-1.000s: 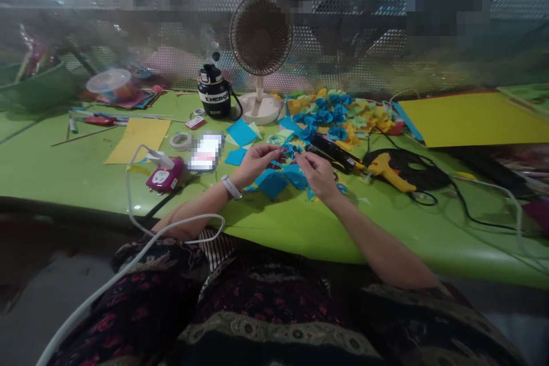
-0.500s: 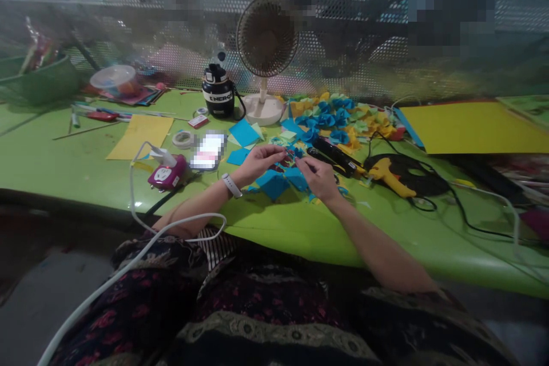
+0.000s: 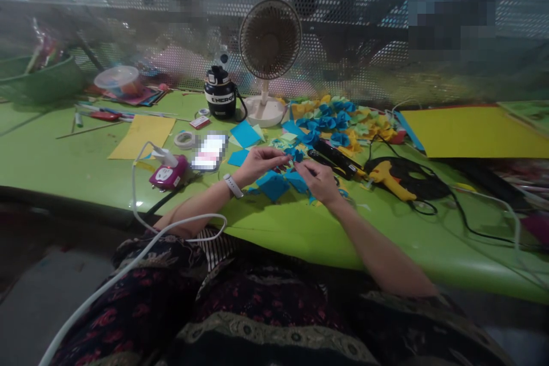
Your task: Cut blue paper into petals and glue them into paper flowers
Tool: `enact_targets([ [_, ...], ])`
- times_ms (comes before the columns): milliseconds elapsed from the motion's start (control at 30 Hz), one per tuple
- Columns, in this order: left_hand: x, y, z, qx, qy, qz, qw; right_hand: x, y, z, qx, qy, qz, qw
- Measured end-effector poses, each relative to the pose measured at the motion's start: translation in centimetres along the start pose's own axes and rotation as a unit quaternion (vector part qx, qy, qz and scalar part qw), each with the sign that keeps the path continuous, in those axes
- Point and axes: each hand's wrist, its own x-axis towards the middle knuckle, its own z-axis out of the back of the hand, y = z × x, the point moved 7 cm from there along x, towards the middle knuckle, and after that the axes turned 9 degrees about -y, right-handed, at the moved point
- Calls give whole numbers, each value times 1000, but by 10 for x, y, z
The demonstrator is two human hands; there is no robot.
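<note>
Both hands meet over a scatter of blue paper squares (image 3: 271, 185) on the green table (image 3: 64, 166). My left hand (image 3: 259, 161), with a white watch on its wrist, pinches a small blue paper piece (image 3: 294, 154) with fingers pressed together. My right hand (image 3: 319, 181) is closed in a pinch on the same small piece from the right. A pile of folded blue, yellow and green paper flowers (image 3: 338, 120) lies just behind the hands.
A yellow glue gun (image 3: 388, 176) on black cables lies right of the hands, a black tool (image 3: 334, 155) beside it. Behind stand a desk fan (image 3: 269, 51) and black jug (image 3: 220, 96). Left: phone (image 3: 209, 151), tape roll (image 3: 183, 139), pink socket (image 3: 168, 174), yellow sheets (image 3: 141, 136).
The hands have stayed together on the small blue piece, with the fingers shifting slightly. The view has tilted a little, so everything sits slightly lower in the picture.
</note>
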Motion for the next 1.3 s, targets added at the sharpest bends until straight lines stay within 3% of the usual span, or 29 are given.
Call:
enact_targets([
  [567,-1,-2,-3,-21,20,-14,999,1,-5,-2,7,52,8,999],
  [1067,0,-1,-1,-25,20,-27,999,-4,-14,-16,105,127,-106,981],
  [1233,2,-3,4,-27,-21,-41,999,-3,-9,-9,78,13,-13,997],
  [1300,1,-4,5,-23,-38,-51,998,-4,-10,-10,79,-4,-4,997],
])
